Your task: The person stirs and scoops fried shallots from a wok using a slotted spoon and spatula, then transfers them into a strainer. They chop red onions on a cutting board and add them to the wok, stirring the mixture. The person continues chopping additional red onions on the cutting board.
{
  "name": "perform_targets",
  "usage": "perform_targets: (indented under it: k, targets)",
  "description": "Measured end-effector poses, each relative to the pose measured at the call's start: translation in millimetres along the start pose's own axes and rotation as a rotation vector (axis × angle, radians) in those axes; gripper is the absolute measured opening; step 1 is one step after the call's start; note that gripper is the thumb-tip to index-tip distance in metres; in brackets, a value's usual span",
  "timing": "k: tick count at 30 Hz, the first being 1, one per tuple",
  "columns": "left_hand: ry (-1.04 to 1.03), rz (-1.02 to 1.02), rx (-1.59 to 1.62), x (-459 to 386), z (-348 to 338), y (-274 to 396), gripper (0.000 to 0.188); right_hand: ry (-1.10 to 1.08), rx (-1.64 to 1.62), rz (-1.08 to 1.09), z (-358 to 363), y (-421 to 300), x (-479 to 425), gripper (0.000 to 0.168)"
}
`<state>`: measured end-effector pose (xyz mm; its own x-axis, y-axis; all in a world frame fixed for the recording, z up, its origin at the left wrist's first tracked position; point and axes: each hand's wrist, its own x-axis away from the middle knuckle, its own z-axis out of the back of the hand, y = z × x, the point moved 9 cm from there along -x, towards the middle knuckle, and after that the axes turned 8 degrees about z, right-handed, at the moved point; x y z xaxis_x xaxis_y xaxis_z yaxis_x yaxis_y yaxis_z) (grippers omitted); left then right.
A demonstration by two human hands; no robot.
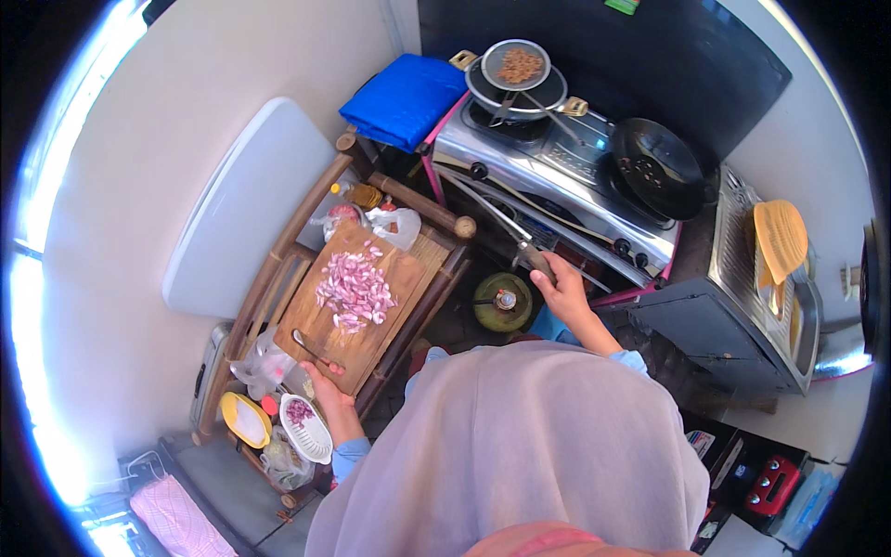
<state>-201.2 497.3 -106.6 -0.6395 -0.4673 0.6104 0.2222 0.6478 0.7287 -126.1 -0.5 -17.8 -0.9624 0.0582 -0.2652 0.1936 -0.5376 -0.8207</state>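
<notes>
My right hand (564,289) is closed around the brown handle of a knife (537,263), whose long blade seems to point up-left, in front of the stove. Sliced shallots (355,289) lie in a loose pile on a wooden cutting board (411,268), which rests on a bamboo bench. At the board's lower left edge is my left hand (328,397), its fingertips near the handle end of a small metal spoon (313,350). Whether those fingers hold the spoon or only the board's edge cannot be told. Beside this hand sits a white plastic basket (310,438) with some chopped shallots.
On the steel gas stove (557,174) stand a pan with a strainer (516,66) of fried bits across it, and a black wok (658,167). An oil bottle (358,195), plastic bags and a yellow container (246,420) flank the board. A green gas cylinder (502,303) stands below.
</notes>
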Motion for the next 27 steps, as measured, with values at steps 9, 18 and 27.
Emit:
perform_targets:
  k: [9,18,27]
  targets:
    - [-0.412,0.088,-0.155,89.1,-181.9,2.2,0.047,0.570,-0.198,-0.233,184.1,25.5,62.1,0.029]
    - [-0.659,0.206,-0.267,145.5,-366.7,-106.4,0.048,0.795,-0.116,-0.192,274.2,33.5,104.6,0.024]
    - [-0.747,0.195,-0.369,174.6,-493.2,-215.9,0.050,0.661,-0.002,-0.076,253.7,38.2,49.8,0.028]
